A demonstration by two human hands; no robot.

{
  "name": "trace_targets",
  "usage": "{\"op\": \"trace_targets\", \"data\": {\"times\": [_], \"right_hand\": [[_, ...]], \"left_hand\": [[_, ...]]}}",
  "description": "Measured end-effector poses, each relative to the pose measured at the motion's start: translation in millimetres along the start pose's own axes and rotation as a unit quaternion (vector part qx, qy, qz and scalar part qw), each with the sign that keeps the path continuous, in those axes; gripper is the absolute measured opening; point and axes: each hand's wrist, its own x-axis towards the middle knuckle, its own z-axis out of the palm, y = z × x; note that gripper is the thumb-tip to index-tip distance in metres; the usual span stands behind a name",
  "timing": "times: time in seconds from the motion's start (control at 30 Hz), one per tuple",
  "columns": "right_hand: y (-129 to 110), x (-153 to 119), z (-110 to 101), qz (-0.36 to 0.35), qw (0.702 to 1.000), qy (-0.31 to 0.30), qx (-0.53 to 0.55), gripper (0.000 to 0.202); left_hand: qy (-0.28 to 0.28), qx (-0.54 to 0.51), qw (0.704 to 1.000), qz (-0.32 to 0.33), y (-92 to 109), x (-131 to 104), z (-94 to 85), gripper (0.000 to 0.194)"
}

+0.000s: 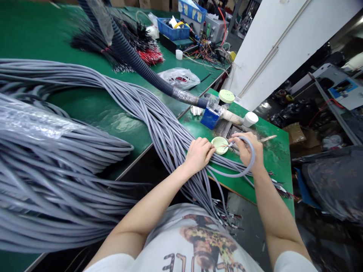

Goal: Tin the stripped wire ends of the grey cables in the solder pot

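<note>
A small pale green bowl [217,141] sits near the front of the green bench. My left hand [200,152] is closed at its left rim, the fingertips pinching the edge, as far as I can see. In my right hand [248,149] is a grey cable [249,164], gripped close to its end and looping round below the wrist. Thin stripped wires [224,146] fan out from that end over the bowl. Beneath both hands runs a thick bundle of grey cables [159,117], whose wire ends [280,187] lie at the right edge of the bench.
A ribbed hose [141,68] crosses overhead to a blue box [210,118]. Around it stand a green-lidded jar [227,95] and a white cup [250,119]. A soldering-iron-like rod [268,138] points right. Coiled cables [56,170] fill the left; a white pillar [272,45] rises behind.
</note>
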Motion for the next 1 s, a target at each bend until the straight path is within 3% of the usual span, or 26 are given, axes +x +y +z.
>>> {"op": "trace_targets", "data": {"times": [0.17,0.57,1.0], "right_hand": [[11,6,7,0.021,1.0,-0.007,0.013,0.016],[31,17,32,0.053,0.997,-0.056,0.014,0.016],[35,13,43,0.008,0.995,-0.086,-0.049,0.02]], "left_hand": [[0.071,-0.036,0.996,-0.036,-10,-10,6.4,0.022],[0.052,-0.063,0.996,-0.032,-12,-13,6.4,0.022],[0.048,-0.063,0.996,-0.031,-12,-14,6.4,0.021]]}}
